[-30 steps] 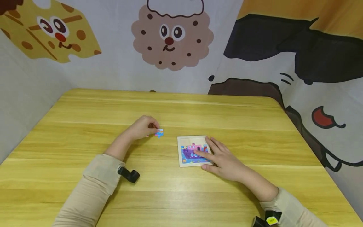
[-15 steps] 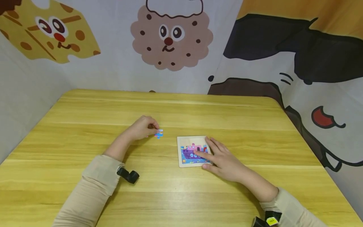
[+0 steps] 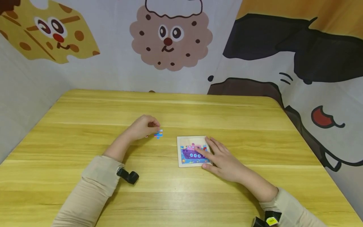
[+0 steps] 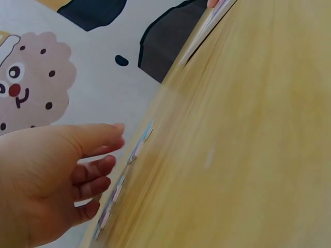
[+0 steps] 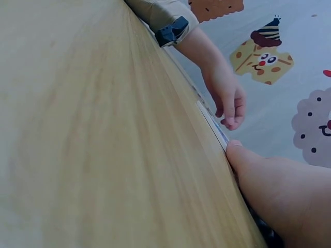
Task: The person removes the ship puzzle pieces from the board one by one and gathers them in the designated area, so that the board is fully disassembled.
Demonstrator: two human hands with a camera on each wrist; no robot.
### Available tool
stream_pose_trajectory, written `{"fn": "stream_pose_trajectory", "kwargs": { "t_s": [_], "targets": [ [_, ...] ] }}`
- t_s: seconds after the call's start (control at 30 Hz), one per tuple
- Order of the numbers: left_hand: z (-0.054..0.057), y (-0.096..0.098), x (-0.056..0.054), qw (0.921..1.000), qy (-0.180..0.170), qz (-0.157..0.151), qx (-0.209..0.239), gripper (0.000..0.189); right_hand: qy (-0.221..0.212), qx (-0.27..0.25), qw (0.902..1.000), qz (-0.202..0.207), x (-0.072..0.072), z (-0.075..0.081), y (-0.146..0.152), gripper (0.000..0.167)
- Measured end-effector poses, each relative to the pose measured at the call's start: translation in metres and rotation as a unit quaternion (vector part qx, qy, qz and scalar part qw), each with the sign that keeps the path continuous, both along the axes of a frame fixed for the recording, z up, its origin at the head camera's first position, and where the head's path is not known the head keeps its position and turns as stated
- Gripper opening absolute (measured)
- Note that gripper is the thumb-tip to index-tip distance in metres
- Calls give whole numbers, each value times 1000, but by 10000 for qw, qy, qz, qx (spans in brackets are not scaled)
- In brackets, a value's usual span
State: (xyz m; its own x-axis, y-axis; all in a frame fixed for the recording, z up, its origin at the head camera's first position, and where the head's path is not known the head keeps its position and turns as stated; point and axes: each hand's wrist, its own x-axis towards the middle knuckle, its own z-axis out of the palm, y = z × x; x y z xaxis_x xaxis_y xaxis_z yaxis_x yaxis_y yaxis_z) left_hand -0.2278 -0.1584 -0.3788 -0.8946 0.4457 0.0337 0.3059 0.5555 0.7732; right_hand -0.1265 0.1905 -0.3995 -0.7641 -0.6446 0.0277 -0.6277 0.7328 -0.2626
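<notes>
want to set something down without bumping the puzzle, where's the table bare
Crowded: the left hand by the loose pieces, and the right hand resting on the puzzle tray. The table is bare beyond them up to the printed backdrop, and nearer, between the sleeves; a narrower gap separates tray and pieces.

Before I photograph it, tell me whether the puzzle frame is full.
No, bare wood shows inside the puzzle frame above the pink and purple ship.
</notes>
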Motion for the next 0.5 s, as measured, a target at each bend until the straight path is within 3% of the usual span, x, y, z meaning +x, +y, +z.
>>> {"fn": "stream_pose_trajectory", "kwargs": {
  "t_s": [0.3,0.5],
  "targets": [
    [6,12,6,9974,705,118,128,9,-40,-457,9986,-264,-1,2,1,72],
    [11,22,12,9961,861,44,160,8,33,-585,9976,-361,-6,2,4,76]
  ]
}}
